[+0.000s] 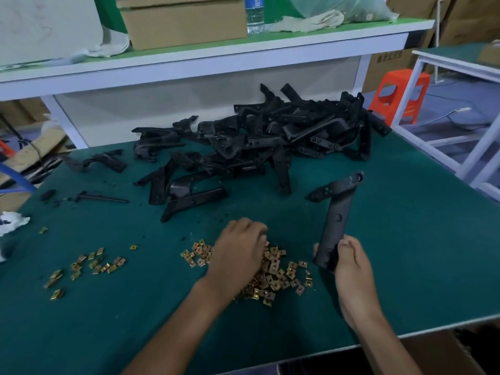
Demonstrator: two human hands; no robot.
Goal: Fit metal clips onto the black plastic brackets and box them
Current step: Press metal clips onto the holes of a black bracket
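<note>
Green matting covers the work table point(405, 239). Black plastic brackets point(270, 136): loose heap on the table's far side, centre to right. Held bracket point(336, 212): one piece, upright and leaning slightly, lower end gripped by the right hand point(351, 258), fingers curled round it, near the front edge. Metal clips point(276, 274): brass-coloured pile, front centre; the left hand point(238, 255) rests on it, fingers bent down into the clips and blurred, so whether one is pinched cannot be told. Stray clips point(89, 266): smaller scatter, left. Shelf point(216, 58) behind: cardboard box point(184, 20), water bottle point(255, 14)
</note>
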